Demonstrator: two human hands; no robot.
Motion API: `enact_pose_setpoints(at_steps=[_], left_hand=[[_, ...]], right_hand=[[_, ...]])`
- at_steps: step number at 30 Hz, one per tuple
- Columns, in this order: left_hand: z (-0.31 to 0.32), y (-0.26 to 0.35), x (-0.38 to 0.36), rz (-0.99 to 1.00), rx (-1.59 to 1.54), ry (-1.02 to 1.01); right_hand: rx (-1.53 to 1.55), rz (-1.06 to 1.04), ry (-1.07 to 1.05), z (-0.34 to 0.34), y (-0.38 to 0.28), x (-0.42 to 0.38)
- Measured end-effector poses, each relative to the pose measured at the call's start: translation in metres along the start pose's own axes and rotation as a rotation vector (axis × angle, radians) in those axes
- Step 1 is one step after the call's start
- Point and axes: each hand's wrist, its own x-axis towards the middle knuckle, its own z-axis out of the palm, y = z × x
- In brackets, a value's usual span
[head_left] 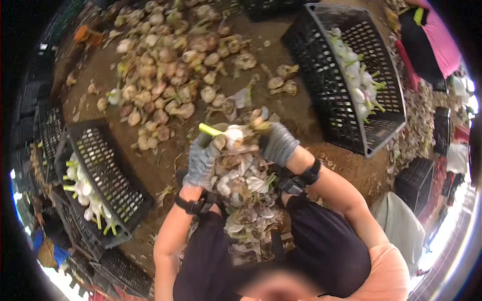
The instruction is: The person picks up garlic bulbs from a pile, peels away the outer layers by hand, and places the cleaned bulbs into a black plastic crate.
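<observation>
My left hand, in a grey glove, is closed around a garlic bulb with a short green stem pointing left. The bulb's pale body shows past the thumb. Close by on the right, my gloved right hand is closed at the fingertips on a brownish, dry piece of garlic skin, slightly blurred. Its fingers are partly hidden. Under both hands lies a heap of loose garlic peelings, between my legs.
A large pile of unpeeled garlic bulbs covers the ground ahead. Black crates with cleaned white garlic stand at the right and left. An orange object lies far left. Another person is at upper right.
</observation>
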Motion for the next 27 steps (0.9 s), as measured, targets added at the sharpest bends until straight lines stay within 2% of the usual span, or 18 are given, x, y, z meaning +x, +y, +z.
enact_pose_setpoints(at_steps=[1, 2, 4, 6, 8, 9, 11, 13, 15, 16, 19, 21, 22, 25, 27], left_hand=[[0.002, -0.001, -0.002, -0.034, -0.015, 0.007], [0.006, 0.0, -0.004, -0.032, -0.015, 0.025], [0.011, 0.003, -0.007, -0.044, -0.389, -0.022], [0.012, 0.005, -0.007, -0.042, -0.433, -0.004], [0.006, 0.008, -0.008, -0.074, -0.471, 0.0], [0.003, 0.007, -0.008, -0.069, -0.475, 0.008], [-0.001, 0.005, -0.006, -0.087, -0.513, -0.005], [-0.003, 0.002, -0.005, -0.049, -0.447, 0.006], [-0.002, 0.0, -0.005, 0.072, -0.272, 0.056], [-0.001, 0.001, -0.006, 0.069, -0.272, 0.057], [0.004, 0.004, -0.008, 0.115, -0.187, 0.065], [0.009, 0.006, -0.009, 0.163, -0.123, 0.072], [0.012, 0.007, -0.009, 0.161, -0.125, 0.071], [0.022, 0.01, -0.013, 0.244, 0.011, 0.104], [0.026, 0.013, -0.017, 0.306, 0.241, 0.126]], right_hand=[[0.068, 0.106, -0.133, 0.004, -0.006, -0.006], [0.068, -0.061, -0.091, 0.01, -0.003, -0.019], [-0.301, -0.11, -0.542, -0.005, -0.018, -0.012], [0.189, 0.102, -0.857, -0.011, -0.033, -0.027], [-0.701, -0.233, -0.798, -0.012, -0.049, -0.035], [-1.531, -0.577, -0.7, -0.006, -0.056, -0.033], [-2.223, -0.46, -0.178, -0.003, -0.029, -0.035], [-2.563, -0.406, 0.111, 0.004, -0.014, -0.031], [-1.599, -0.45, 0.02, 0.003, -0.013, -0.021], [-1.278, -0.273, 0.005, 0.02, -0.014, -0.025], [-1.24, -0.333, -0.01, 0.032, -0.011, -0.019], [-1.194, -0.298, 0.02, 0.03, -0.004, -0.015], [-1.166, -0.357, -0.006, 0.031, 0.001, -0.016], [-1.107, -0.352, 0.054, 0.04, 0.012, -0.019], [-1.422, -0.496, 0.089, 0.036, 0.013, -0.014]])
